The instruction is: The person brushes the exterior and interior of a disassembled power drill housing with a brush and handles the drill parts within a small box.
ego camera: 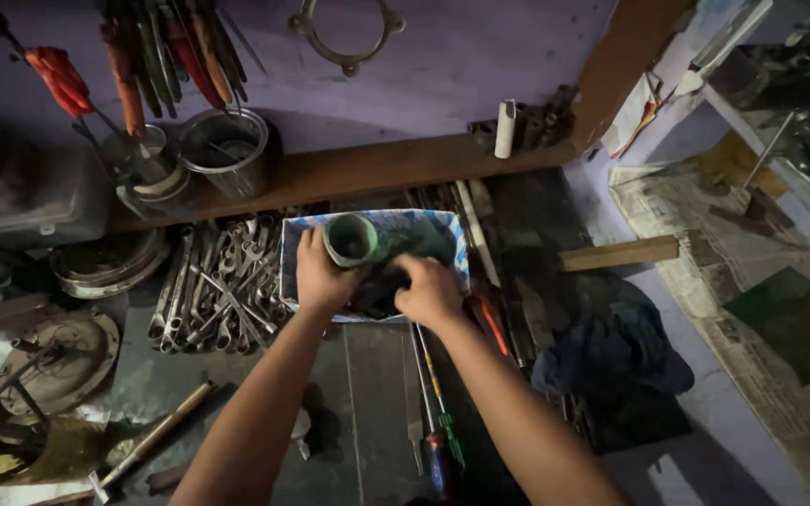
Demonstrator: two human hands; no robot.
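Spanning the whole view, the workbench [367,394] lies dark and cluttered beneath both arms. Directly under the hands sits a pale box [289,272] with a blue-patterned rim, holding dark parts. Right of the grip, a dark blue cloth [616,351] is heaped well apart from the box. Left of the grip, just beside the box wall, a pile of wrenches [217,295] is spread out. Beyond that pile stands a metal tin [229,150] on the wooden ledge. Nearer the body, below the right hand, screwdrivers [442,422] lie side by side. The left hand [322,276] is wrapped around a green pipe fitting [356,240], fingers curled on its body, open end up, above the box. The right hand [428,292] is bent down into the box, fingertips pressed among the dark parts; what they pinch cannot be told.
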